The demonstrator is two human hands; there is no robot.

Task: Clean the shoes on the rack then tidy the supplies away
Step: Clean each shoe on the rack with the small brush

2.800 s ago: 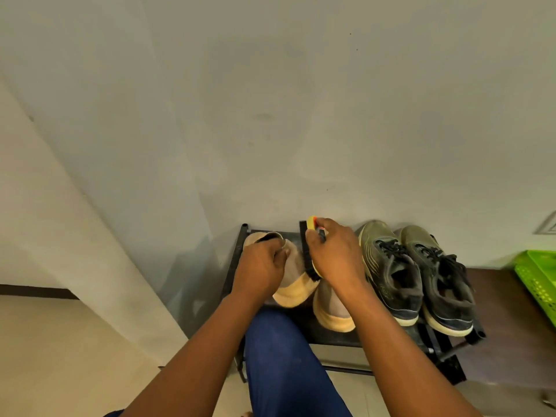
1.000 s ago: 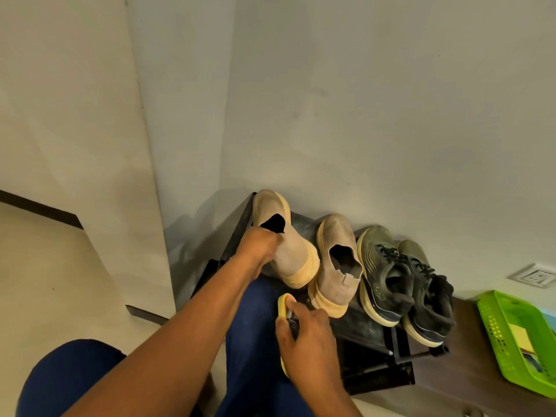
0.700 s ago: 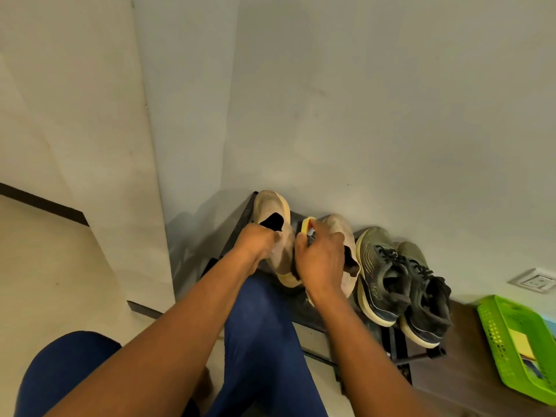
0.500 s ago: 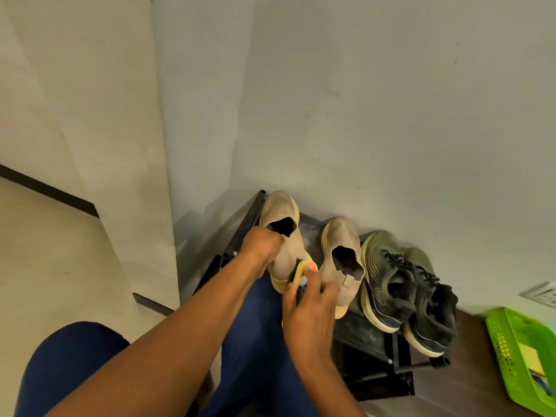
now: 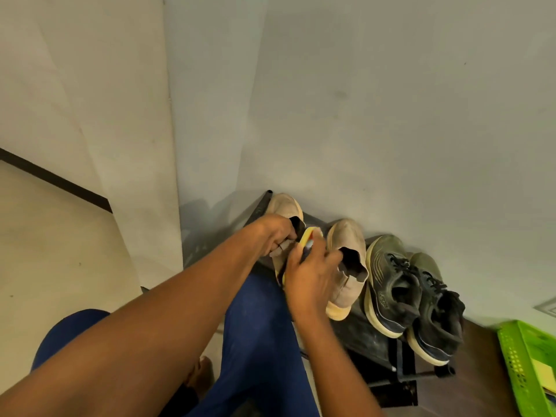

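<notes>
A person crouched before a low black shoe rack (image 5: pixel 361 335) works a yellow-backed brush (image 5: pixel 396 238) over the side of the leftmost tan slip-on shoe (image 5: pixel 285 206), one of a pair at the rack's left end beside a wall corner. The left hand (image 5: pixel 278 233) grips that shoe at its collar, fingers curled into the opening, steadying it in place. The right hand (image 5: pixel 310 275) is wrapped around the brush, its back toward the camera, holding the bristles against the shoe's inner flank, between the two tan shoes; whether the bristles touch at this instant is lost to motion blur. Both forearms reach forward over blue-trousered knees. The second tan shoe (image 5: pixel 346 260) stands just to the right, and a pair of dark olive lace-up trainers (image 5: pixel 406 284) fills the rest of the shelf, apparently waiting their turn. Cleaning appears to be at an early stage; the next stroke likely calls for a firm brace at the collar and a drag along the upper. A green plastic basket (image 5: pixel 523 365) at far right probably awaits the supplies.
</notes>
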